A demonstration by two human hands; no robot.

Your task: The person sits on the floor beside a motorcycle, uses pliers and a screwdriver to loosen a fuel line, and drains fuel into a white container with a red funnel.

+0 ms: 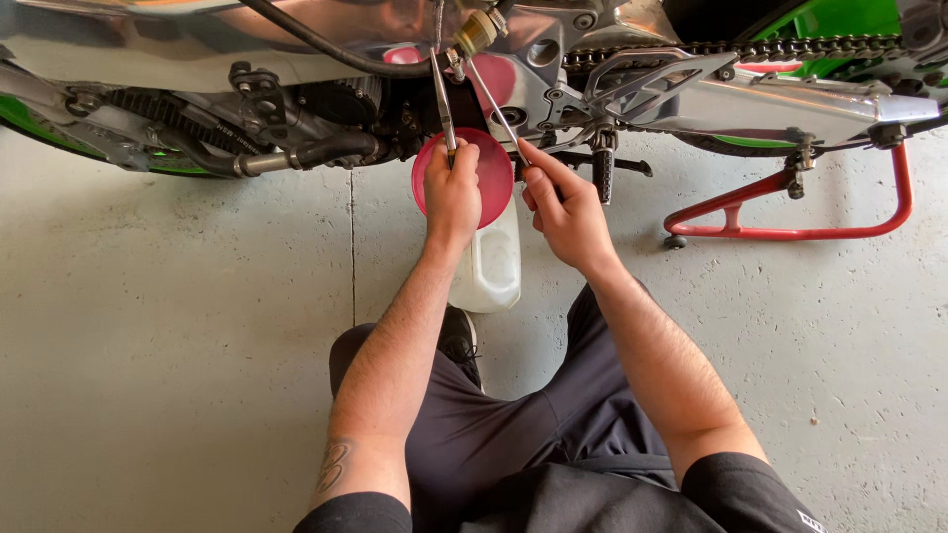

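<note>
I crouch beside a motorcycle (296,59). My left hand (452,192) grips one long metal tool (442,104) and my right hand (565,202) grips a second one (491,104). Both tools slant up and meet at a brass-coloured fitting (476,33) under the engine. Beneath my hands a red funnel (492,178) sits in a white plastic jug (492,262) on the floor.
A red paddock stand (790,232) holds the rear at the right. A black footpeg (602,176), the drive chain (790,46) and a silver swingarm (780,104) are close to my right hand. Grey concrete floor (178,345) lies all around.
</note>
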